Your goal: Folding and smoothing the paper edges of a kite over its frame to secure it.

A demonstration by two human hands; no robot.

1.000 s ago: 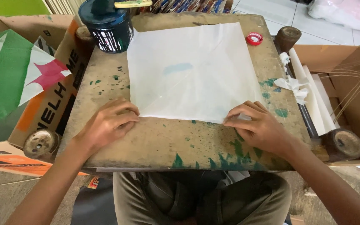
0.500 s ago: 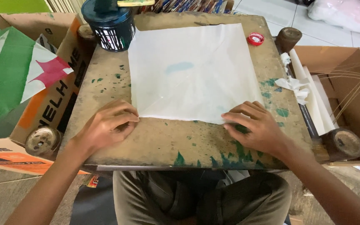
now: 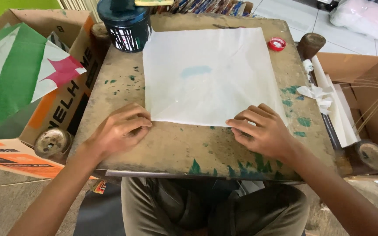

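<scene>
Both forearms reach in from the bottom corners, palms down. Left hand (image 3: 120, 130): fingers curled loosely, tips pointing right, knuckles raised. Right hand (image 3: 264, 131): fingers spread flat, pointing left, wrist angled inward. Neither hand grips anything.

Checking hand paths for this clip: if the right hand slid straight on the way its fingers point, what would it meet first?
The right hand points up-left, fingertips already on the white paper sheet. Going on, it would likely just cross that sheet toward the dark blue pot.
</scene>
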